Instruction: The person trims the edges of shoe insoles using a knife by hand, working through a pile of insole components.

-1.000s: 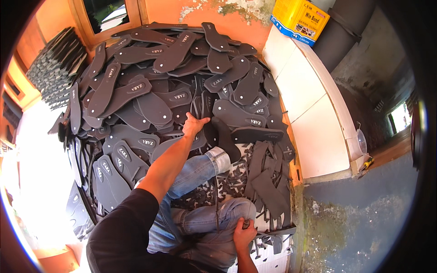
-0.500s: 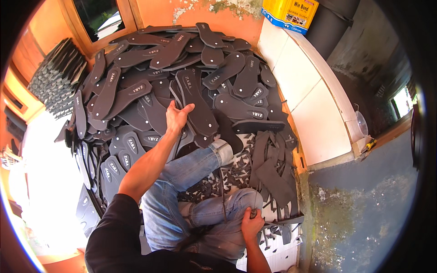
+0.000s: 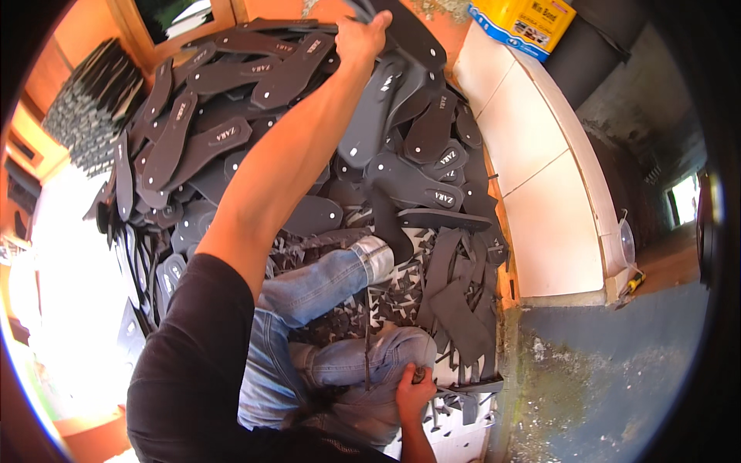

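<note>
My left hand (image 3: 360, 40) reaches far out over the pile, its fingers closed on a dark sandal sole (image 3: 413, 37) held up at the top edge of the view. Part of that sole lies outside the picture. Beneath it, a big heap of dark sandal soles (image 3: 289, 73) with pale lettering and small white dots spreads before me. My right hand (image 3: 415, 395) rests by my bent knee, closed round a small dark object that the fingers mostly cover. I cannot tell what it is.
Dark scrap strips (image 3: 459, 309) and small offcuts (image 3: 397, 297) lie around my jeans-clad legs (image 3: 324, 285). To the right runs a low white-tiled ledge (image 3: 532, 170) bearing a yellow-and-blue container (image 3: 525, 27). Stacked dark pieces (image 3: 93, 108) stand at left, near a window.
My left hand has lifted a sole from the middle of the heap and carried it forward, up to the top edge. My right hand stays by the knee, still closed.
</note>
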{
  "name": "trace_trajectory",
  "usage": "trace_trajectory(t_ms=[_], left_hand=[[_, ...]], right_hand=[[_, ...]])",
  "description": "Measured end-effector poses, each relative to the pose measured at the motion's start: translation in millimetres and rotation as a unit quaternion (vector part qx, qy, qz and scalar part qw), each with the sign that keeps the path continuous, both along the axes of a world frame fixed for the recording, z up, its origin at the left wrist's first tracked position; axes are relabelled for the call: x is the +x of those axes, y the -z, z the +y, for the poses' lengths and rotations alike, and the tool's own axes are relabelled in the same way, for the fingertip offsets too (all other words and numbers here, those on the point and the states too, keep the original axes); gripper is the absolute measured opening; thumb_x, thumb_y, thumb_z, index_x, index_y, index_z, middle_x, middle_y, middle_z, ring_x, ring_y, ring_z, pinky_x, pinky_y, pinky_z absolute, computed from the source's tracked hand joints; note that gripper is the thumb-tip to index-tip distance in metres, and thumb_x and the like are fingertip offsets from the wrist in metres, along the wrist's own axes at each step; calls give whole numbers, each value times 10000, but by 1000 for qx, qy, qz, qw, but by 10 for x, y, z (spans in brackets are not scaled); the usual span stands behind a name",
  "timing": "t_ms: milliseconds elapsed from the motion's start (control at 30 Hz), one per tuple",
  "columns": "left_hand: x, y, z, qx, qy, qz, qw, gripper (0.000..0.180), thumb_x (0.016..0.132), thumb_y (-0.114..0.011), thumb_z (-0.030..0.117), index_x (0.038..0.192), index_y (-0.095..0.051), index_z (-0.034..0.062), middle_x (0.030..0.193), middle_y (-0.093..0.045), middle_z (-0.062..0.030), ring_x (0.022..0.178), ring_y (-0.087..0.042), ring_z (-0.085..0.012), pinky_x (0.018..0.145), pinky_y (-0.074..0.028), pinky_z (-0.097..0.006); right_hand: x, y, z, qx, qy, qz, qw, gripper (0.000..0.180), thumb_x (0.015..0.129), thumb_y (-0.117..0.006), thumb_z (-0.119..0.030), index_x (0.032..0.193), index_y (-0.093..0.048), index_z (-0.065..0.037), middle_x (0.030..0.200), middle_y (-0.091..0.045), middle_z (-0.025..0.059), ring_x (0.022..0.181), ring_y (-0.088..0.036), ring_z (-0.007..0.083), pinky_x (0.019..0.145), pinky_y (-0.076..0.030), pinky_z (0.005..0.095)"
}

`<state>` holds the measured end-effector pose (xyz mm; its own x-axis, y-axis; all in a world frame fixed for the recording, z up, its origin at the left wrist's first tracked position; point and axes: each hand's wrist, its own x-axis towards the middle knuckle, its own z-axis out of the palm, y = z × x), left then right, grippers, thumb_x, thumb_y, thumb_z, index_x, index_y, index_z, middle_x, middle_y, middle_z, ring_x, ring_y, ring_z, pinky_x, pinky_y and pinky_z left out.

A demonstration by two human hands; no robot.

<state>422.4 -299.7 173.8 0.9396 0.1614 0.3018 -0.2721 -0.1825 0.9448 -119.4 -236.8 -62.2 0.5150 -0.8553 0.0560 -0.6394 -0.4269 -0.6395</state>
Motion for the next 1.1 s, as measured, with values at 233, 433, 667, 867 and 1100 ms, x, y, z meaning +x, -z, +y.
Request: trace_trajectory(t_ms=[233,433,667,867,1100], left_hand=[[-379,1652,1056,324,209,-199,901,263,798,-589,199,982,-595,10,818,-650,-187,728,-636,-347,674,-506,-417],[-817,2323,2216,602,126,-131,777,802,696,-722,391,1351,-365,96,1344,-400,-121,1303,-299,-314,1050,-240,-506],[-368,1975,2111,691,151,-70,704,767,728,-714,388,1353,-360,119,1311,-425,-111,1308,-308,-297,1065,-229,-526],[-569,2089,2267,630,194,28,752,342,736,-716,311,965,-619,75,1038,-603,-109,1007,-563,-320,863,-440,-454],[-654,1797,2599,452,223,65,861,271,762,-695,276,850,-610,34,853,-624,-135,828,-610,-349,710,-475,-422]], right_hand=[[-47,47,-81,13,5,-6,1000,275,818,-625,-214,674,-506,-12,515,-532,176,478,-557,374,466,-411,441],[6,-72,-56,22,-6,-24,999,292,824,-620,-212,660,-502,-1,508,-522,174,472,-550,374,458,-399,431],[-15,-41,-78,4,3,5,1000,306,825,-606,-234,674,-516,17,535,-531,210,511,-550,407,489,-402,463],[-9,-61,-33,1,8,14,1000,314,831,-597,-246,681,-516,18,547,-536,215,533,-551,419,510,-404,474],[-40,-68,-57,29,0,5,1000,324,835,-595,-260,681,-511,12,542,-534,207,530,-549,414,507,-396,473]])
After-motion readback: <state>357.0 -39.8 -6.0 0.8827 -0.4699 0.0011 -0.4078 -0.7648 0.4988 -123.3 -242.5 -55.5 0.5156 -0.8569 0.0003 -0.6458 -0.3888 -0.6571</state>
